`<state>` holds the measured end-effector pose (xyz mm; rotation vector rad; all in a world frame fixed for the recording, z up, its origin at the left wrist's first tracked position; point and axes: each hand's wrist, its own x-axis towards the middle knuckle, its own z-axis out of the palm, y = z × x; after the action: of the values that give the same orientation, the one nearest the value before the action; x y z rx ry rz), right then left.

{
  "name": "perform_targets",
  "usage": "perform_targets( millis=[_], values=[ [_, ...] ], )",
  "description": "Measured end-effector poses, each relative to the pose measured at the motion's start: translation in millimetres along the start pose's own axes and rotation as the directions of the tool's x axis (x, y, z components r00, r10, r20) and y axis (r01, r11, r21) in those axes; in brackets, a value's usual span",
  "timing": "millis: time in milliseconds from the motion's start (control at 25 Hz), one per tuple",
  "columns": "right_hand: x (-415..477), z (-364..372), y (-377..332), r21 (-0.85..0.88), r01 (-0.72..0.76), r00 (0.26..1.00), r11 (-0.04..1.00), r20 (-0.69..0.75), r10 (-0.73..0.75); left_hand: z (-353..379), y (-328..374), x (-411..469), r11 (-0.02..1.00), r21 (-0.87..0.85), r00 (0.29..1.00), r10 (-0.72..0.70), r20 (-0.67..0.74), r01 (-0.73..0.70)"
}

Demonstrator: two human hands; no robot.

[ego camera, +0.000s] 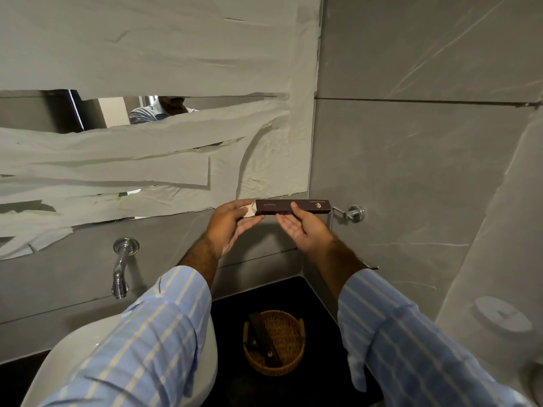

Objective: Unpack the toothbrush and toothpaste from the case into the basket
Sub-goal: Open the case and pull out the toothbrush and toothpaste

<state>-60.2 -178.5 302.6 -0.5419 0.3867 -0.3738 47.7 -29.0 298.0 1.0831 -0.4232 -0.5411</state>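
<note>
A long dark brown case (305, 207) with gold print is held up level in front of the wall. My right hand (302, 230) grips it from below near the middle, thumb on its front. My left hand (232, 223) is at its left end, fingers on the pale opened flap (250, 211). No toothbrush or toothpaste shows. Below, on the black counter, stands a round wicker basket (289, 364) with two dark brown boxes (261, 333) lying in it.
A white basin (67, 356) sits at lower left under a chrome wall tap (122, 267). A chrome rail bracket (351, 214) sticks out of the wall just right of the case. Paper covers the mirror (147, 83). Grey stone walls enclose the corner.
</note>
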Motion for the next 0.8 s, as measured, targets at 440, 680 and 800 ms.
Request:
perform_targets(
  millis=[440, 680, 800],
  values=[
    [-4.3, 34.5, -33.1, -0.594, 0.344, 0.938, 0.727, 0.197, -0.284, 9.2, -31.0, 6.6, 0.921, -0.385, 0.986, -0.117, -0.120, 0.062],
    [1.9, 47.3, -51.1, -0.772, 0.328, 0.938, 0.544, 0.197, -0.287, 22.3, -54.8, 2.2, 0.887, -0.445, 0.992, -0.127, 0.017, 0.121],
    [5.4, 39.0, -58.0, -0.772, 0.303, 0.950, 0.560, 0.196, -0.244, 24.0, -60.6, 3.2, 0.914, -0.395, 0.995, -0.088, 0.035, 0.095]
  ],
)
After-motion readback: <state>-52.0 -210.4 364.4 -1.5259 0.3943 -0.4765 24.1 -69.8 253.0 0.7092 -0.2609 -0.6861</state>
